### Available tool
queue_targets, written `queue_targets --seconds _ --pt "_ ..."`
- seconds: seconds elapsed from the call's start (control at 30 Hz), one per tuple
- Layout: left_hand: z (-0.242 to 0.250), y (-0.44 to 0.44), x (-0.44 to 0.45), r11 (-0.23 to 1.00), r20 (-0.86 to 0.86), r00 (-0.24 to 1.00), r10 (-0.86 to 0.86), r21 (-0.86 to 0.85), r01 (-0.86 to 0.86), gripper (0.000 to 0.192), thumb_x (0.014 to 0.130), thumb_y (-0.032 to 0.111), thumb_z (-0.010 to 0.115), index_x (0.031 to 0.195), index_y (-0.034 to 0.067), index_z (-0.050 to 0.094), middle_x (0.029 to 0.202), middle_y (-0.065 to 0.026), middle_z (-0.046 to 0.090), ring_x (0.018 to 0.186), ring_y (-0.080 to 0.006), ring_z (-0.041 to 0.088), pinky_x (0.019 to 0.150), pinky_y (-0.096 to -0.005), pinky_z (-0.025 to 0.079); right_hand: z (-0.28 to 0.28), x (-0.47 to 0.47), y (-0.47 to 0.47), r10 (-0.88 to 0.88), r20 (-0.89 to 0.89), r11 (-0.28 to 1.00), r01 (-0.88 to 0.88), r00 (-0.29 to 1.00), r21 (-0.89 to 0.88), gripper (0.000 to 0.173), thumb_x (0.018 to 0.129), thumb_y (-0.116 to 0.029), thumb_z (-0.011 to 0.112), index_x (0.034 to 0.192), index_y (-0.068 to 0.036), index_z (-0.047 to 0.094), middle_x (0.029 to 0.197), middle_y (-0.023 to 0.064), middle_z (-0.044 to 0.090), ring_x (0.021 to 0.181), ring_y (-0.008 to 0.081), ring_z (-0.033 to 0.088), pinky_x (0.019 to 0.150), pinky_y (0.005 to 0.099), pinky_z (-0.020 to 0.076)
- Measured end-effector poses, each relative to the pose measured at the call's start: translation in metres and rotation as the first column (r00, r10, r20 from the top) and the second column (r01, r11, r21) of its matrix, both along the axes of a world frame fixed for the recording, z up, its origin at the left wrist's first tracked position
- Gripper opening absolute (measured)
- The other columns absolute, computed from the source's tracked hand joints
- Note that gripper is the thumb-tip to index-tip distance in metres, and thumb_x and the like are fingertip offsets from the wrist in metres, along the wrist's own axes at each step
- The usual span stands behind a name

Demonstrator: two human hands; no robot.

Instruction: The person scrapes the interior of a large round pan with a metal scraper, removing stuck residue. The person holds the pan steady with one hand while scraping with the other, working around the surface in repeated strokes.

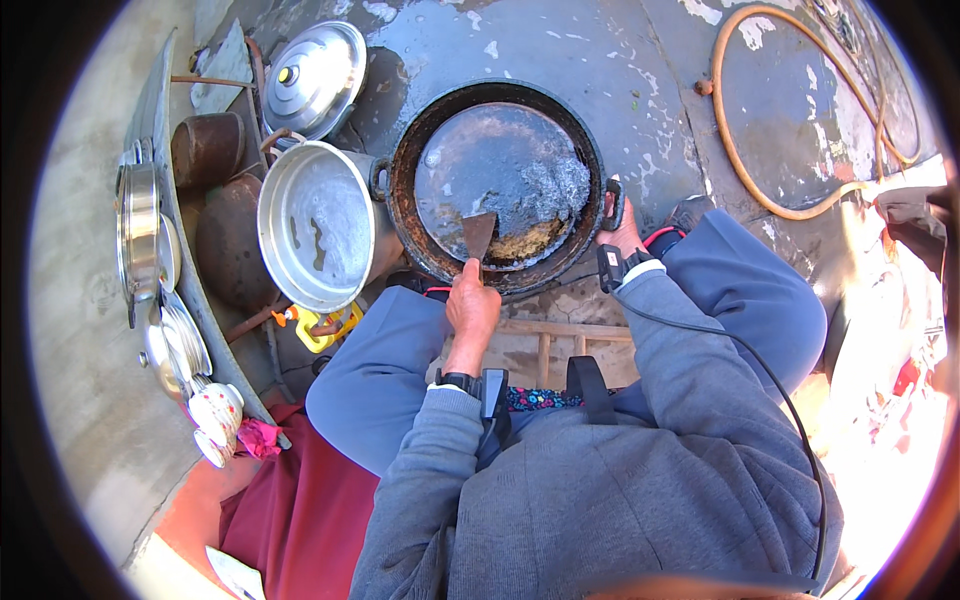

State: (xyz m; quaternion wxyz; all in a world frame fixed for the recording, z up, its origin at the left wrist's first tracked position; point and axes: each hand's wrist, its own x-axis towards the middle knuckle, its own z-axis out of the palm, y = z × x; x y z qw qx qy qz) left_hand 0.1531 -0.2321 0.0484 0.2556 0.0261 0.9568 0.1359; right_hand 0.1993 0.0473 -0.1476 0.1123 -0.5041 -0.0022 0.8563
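Between my knees a large black metal pan (pixel 495 142) rests on the wet floor. Its flat bottom is wet, with greyish foam at the right and a brown, crusty patch nearest me. My left hand (pixel 474 307) grips a flat metal scraper (pixel 479 231), its broad blade reaching over the near rim against the pan's bottom. My right hand (pixel 626 234) is at the pan's right loop handle (pixel 615 205), fingers behind it and partly hidden. Left of the pan, a tilted aluminium pot (pixel 330 210) touches or nearly touches the pan's other handle.
A shiny lid (pixel 315 82) leans beyond the pot. At left, a bench (pixel 214 322) carries steel pans, plates and a patterned cup (pixel 216 411); dark pots (pixel 234 240) sit beneath it. A yellow bottle (pixel 319 330) lies by my left knee. An orange-brown hose (pixel 721 112) coils at right.
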Motion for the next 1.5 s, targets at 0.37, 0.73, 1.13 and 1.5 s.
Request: queue_targets --seconds 0.37,0.73,1.13,1.5 --pt "-0.017 0.005 0.015 0.996 -0.09 0.993 -0.075 -0.044 0.071 0.053 0.082 0.011 0.063 0.134 0.019 0.053 0.106 -0.0238 0.063 0.092 -0.0468 0.066 0.075 -0.057 0.053 0.044 -0.014 0.01 0.181 -0.074 0.982 -0.177 0.981 0.063 0.037 0.091 -0.053 0.072 0.068 -0.029 0.057 0.057 -0.0107 0.06 0.045 0.0047 0.055 0.044 0.0232 0.0459" --pt "-0.043 0.021 0.018 0.983 -0.325 0.937 -0.127 0.084 0.163 0.049 0.081 0.004 0.062 0.13 0.008 0.058 0.099 -0.0211 0.061 0.094 -0.0427 0.061 0.082 -0.0517 0.05 0.091 -0.005 0.051 0.076 -0.076 0.988 -0.065 0.994 0.137 0.032 0.097 -0.045 0.067 0.08 -0.018 0.067 0.07 -0.0051 0.069 0.051 0.0047 0.065 0.045 0.0174 0.0559" --pt "-0.051 0.067 0.004 0.955 -0.381 0.914 -0.141 0.192 0.228 0.05 0.08 -0.002 0.061 0.13 0.005 0.055 0.098 -0.0205 0.058 0.093 -0.0421 0.058 0.08 -0.0525 0.048 0.092 0.034 0.08 -0.037 -0.061 0.981 0.047 0.997 0.187 0.046 0.089 -0.061 0.068 0.096 -0.016 0.073 0.091 0.0036 0.073 0.088 0.0265 0.068 0.084 0.0453 0.055" --pt "-0.053 0.06 -0.036 0.968 -0.389 0.908 -0.156 0.124 0.22 0.044 0.082 -0.001 0.06 0.126 0.006 0.06 0.095 -0.0217 0.061 0.091 -0.0428 0.062 0.076 -0.0533 0.051 0.053 0.074 0.049 0.009 -0.177 0.944 0.05 0.984 0.326 0.047 0.1 -0.052 0.057 0.123 -0.011 0.065 0.121 0.0038 0.068 0.107 0.0247 0.062 0.1 0.043 0.0495"
